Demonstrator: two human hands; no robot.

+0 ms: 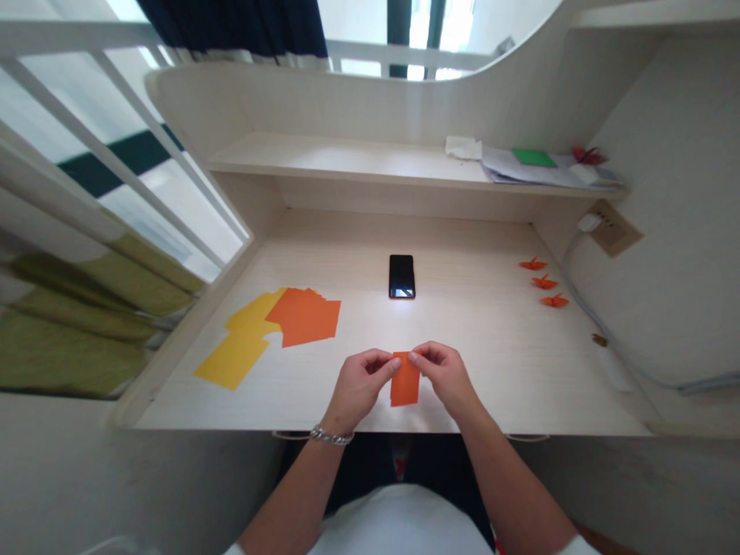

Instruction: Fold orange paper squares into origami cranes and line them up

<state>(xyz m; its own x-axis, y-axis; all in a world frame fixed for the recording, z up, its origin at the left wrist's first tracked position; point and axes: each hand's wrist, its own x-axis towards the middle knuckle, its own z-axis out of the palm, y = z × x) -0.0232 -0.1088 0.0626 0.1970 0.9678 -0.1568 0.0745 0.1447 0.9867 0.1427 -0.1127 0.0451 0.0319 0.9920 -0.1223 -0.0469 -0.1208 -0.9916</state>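
Observation:
A small orange sheet of paper (405, 383), taller than it is wide, hangs between my hands near the front edge of the desk. My left hand (363, 383) pinches its upper left corner between thumb and fingers. At the upper right corner, my right hand (445, 373) grips it the same way. The paper's lower part shows fully, while fingertips cover both top corners. Whether it is folded in layers, I cannot tell.
Orange sheets (306, 317) overlap yellow sheets (234, 356) on the desk's left. A black phone (401, 276) lies beyond my hands. Three folded orange paper cranes (544, 282) line the right side, near a white cable (595, 316). Papers (514, 166) rest on the shelf (347, 158).

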